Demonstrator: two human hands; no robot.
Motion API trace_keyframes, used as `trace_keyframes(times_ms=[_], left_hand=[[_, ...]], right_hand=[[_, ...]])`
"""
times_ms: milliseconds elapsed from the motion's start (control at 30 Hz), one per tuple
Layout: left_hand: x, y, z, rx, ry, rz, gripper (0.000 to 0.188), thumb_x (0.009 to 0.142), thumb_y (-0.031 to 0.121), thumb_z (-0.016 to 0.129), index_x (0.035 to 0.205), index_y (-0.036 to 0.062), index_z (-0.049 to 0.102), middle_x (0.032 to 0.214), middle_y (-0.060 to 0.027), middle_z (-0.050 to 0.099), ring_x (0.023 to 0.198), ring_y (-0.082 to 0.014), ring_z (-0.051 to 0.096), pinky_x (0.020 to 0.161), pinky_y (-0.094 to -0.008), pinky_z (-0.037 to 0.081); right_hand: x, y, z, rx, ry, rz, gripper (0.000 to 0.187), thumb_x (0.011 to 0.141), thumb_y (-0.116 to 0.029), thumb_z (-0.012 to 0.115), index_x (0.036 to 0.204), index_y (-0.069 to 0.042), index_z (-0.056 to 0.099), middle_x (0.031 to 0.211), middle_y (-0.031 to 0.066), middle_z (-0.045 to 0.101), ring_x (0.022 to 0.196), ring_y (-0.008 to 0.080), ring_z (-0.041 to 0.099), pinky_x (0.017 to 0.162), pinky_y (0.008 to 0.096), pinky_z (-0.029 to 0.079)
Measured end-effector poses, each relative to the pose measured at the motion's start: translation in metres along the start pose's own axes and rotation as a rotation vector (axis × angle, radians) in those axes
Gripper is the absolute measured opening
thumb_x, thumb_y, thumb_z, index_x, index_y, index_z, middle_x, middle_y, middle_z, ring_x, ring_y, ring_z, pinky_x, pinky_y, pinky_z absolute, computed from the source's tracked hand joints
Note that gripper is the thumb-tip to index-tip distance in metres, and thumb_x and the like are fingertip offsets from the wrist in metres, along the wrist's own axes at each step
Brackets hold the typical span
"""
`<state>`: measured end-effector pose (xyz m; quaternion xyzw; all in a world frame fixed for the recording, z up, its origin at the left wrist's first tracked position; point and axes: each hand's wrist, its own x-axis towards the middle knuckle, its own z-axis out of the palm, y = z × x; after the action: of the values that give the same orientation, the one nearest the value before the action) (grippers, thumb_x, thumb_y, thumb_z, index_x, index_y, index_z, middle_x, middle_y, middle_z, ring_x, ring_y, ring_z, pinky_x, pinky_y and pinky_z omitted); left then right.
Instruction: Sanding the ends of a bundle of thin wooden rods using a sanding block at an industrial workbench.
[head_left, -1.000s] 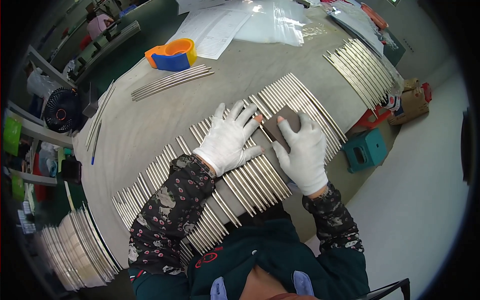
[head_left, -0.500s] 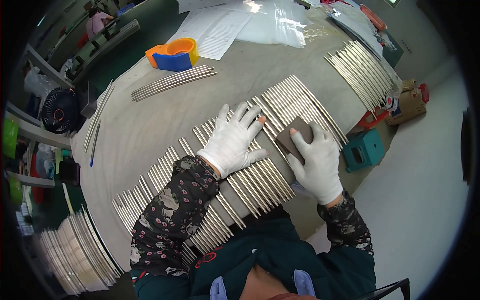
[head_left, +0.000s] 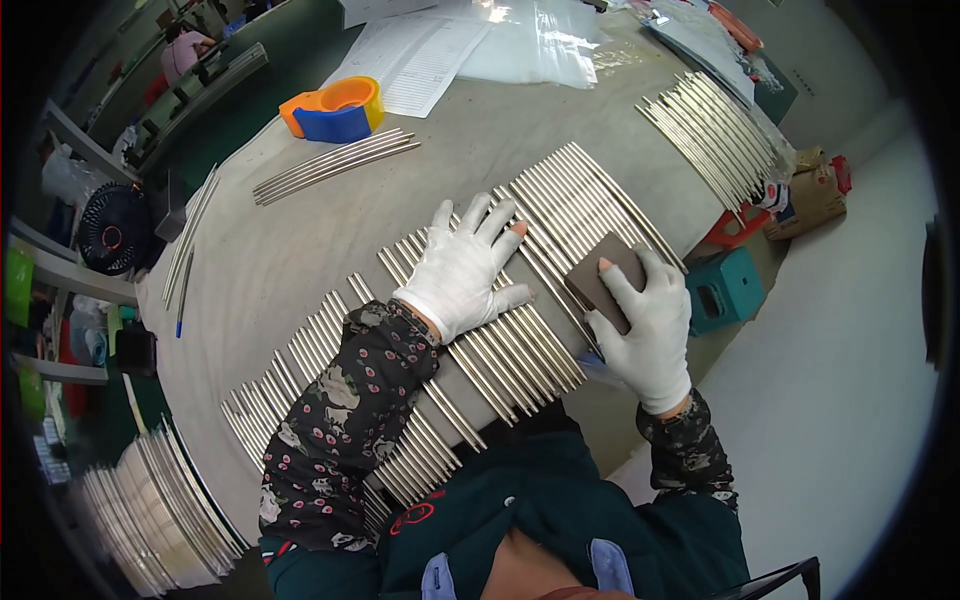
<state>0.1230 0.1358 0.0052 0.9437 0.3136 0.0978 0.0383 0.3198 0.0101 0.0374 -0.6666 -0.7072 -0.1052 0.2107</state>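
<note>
My left hand [head_left: 462, 275], in a white glove with bare fingertips showing, lies flat with spread fingers across a row of thin silver metal rods [head_left: 525, 350]. In my right hand [head_left: 650, 340], gloved the same way, is a brown rectangular block [head_left: 603, 278]. The thumb and fingers grip the block from its right and near sides. It rests over the near ends of another set of metal rods [head_left: 575, 195], laid side by side. The block's underside is hidden. More rods [head_left: 315, 335] run in a row to the left, partly under my left sleeve.
An orange and blue tape dispenser [head_left: 338, 112] stands at the back left beside a few loose rods [head_left: 335, 165]. Another rod bundle [head_left: 712, 140] lies far right. Papers [head_left: 405, 65] and clear plastic bags [head_left: 535, 45] cover the back. A teal stool [head_left: 725, 288] stands beyond the right edge.
My right hand and the brown block have slid a little to the right and toward me along the rods. My left hand stays pressed on the rods. The view has shifted slightly.
</note>
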Motion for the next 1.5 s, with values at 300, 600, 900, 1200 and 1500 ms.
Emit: trace_keyframes(times_ms=[300, 600, 900, 1200, 1500], left_hand=[[0.0, -0.002, -0.001, 0.013, -0.013, 0.0, 0.071, 0.084, 0.055, 0.053, 0.134, 0.0043, 0.044, 0.142, -0.0149, 0.037, 0.135, -0.0331, 0.028, 0.109, -0.0556, 0.021], [0.003, -0.001, 0.001, 0.003, 0.002, 0.009, 0.072, 0.082, 0.056, 0.055, 0.133, 0.0049, 0.045, 0.142, -0.0152, 0.037, 0.135, -0.0336, 0.028, 0.109, -0.0564, 0.021], [0.003, -0.002, 0.001, -0.144, 0.082, -0.015, 0.073, 0.081, 0.047, 0.061, 0.13, -0.0034, 0.043, 0.144, -0.0218, 0.031, 0.136, -0.0362, 0.026, 0.109, -0.0558, 0.021], [0.002, -0.008, 0.0, -0.053, 0.015, 0.037, 0.07, 0.082, 0.049, 0.058, 0.13, 0.0, 0.046, 0.141, -0.0152, 0.037, 0.135, -0.0305, 0.028, 0.109, -0.055, 0.023], [0.004, -0.006, 0.002, -0.029, 0.014, 0.035, 0.072, 0.081, 0.051, 0.058, 0.131, 0.0006, 0.046, 0.141, -0.0145, 0.037, 0.135, -0.0301, 0.028, 0.108, -0.0547, 0.025]], right_hand=[[0.032, -0.013, 0.026, -0.016, -0.04, -0.03, 0.045, 0.071, -0.025, 0.07, 0.114, -0.012, 0.062, 0.111, 0.0212, 0.053, 0.093, 0.0336, 0.054, 0.07, 0.0418, 0.044], [0.034, -0.019, 0.028, -0.096, -0.03, -0.06, 0.046, 0.071, -0.025, 0.069, 0.114, -0.012, 0.061, 0.113, 0.0205, 0.052, 0.093, 0.0317, 0.053, 0.071, 0.0421, 0.043], [0.001, 0.005, -0.001, 0.033, 0.04, 0.028, 0.05, 0.064, -0.022, 0.074, 0.112, -0.013, 0.063, 0.119, 0.0209, 0.051, 0.105, 0.0349, 0.05, 0.086, 0.0424, 0.042], [0.005, -0.001, 0.014, -0.032, -0.01, -0.019, 0.049, 0.066, -0.025, 0.073, 0.113, -0.013, 0.063, 0.118, 0.022, 0.051, 0.101, 0.035, 0.051, 0.081, 0.0423, 0.044], [0.014, 0.002, 0.014, -0.066, -0.025, -0.09, 0.047, 0.071, -0.024, 0.069, 0.115, -0.01, 0.062, 0.111, 0.0218, 0.053, 0.092, 0.0344, 0.054, 0.072, 0.0425, 0.044]])
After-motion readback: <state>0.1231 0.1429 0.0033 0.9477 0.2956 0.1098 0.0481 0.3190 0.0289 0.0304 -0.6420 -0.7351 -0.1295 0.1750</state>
